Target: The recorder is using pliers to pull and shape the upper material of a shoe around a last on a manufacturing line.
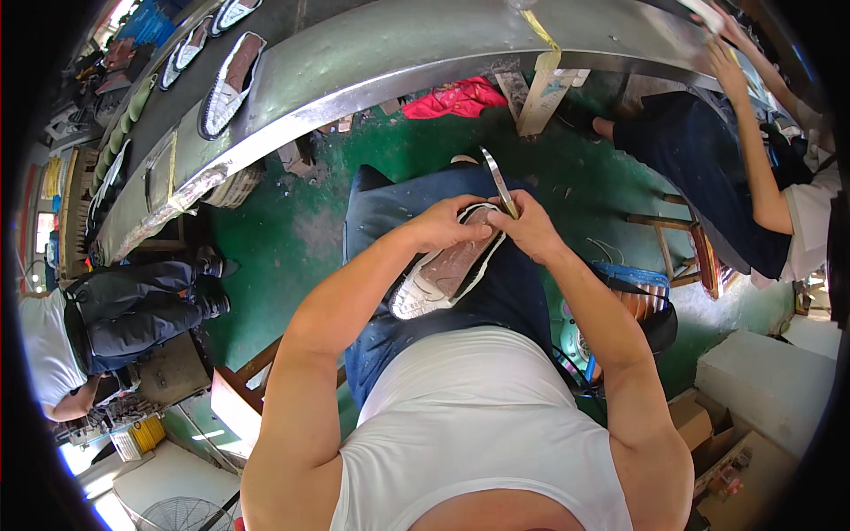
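A shoe (pixel 437 272) with a white upper and a brown inside lies slantwise over my lap, its toe toward me on the left. My left hand (pixel 446 223) is closed on the shoe's far end, thumb pressed on it. My right hand (pixel 529 227) is closed around a curved metal hand tool (pixel 498 180), whose slim silvery end points away from me. The right fingers also lie close against the shoe's far rim. Whether the tool is a knife or pincers I cannot tell; its other end is hidden by my hand.
A curved metal bench (pixel 381 66) runs across the far side, with several similar shoes (pixel 232 87) at its left. A person (pixel 744 168) works at the right, another (pixel 133 310) stands at the left. Red cloth (pixel 456 97) lies under the bench; a wooden stool (pixel 682 234) stands right.
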Tool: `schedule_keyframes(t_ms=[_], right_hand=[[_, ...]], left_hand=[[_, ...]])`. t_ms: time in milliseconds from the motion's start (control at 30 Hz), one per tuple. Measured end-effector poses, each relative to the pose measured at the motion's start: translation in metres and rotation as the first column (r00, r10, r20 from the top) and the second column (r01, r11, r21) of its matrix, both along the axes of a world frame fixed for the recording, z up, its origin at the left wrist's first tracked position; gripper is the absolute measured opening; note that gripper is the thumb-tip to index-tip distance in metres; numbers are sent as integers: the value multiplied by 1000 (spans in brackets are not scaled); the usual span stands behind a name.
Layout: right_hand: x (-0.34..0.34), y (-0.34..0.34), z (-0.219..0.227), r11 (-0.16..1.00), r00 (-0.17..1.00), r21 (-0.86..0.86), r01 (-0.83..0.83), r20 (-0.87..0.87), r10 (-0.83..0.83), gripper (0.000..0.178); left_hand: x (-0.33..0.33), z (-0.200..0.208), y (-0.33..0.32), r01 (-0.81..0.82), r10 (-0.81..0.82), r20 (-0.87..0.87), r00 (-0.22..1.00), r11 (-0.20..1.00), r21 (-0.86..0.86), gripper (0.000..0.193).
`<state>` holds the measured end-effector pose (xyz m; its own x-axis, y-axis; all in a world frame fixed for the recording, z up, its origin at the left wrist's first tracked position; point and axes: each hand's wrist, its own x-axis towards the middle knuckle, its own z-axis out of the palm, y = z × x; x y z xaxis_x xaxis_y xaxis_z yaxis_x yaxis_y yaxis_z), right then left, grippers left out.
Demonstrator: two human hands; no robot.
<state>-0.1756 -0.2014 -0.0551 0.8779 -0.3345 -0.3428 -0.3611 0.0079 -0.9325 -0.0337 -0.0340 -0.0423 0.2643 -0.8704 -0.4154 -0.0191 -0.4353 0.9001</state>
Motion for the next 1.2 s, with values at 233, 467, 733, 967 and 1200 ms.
schedule_keyframes(t_ms=[233, 467, 733, 967, 1200], right_hand=[[-41, 10, 87, 992, 983, 122, -41, 183, 18, 31], [-44, 62, 83, 921, 931, 137, -366, 34, 365, 29], [-3, 61, 99, 830, 877, 334, -447, -22, 481, 26], [27, 54, 104, 798, 775, 164, -579, -194, 602, 20], [28, 61, 16, 627, 817, -706, -330, 119, 564, 22]], left_hand=[[6, 63, 60, -449, 384, -247, 890, 835, -318, 84], [-7, 41, 98, -454, 495, 61, 867, 834, -313, 69], [-3, 42, 112, -442, 472, 64, 879, 858, -261, 67], [3, 17, 115, -517, 536, -25, 844, 800, -304, 57], [9, -17, 114, -651, 581, -296, 758, 655, -383, 46]])
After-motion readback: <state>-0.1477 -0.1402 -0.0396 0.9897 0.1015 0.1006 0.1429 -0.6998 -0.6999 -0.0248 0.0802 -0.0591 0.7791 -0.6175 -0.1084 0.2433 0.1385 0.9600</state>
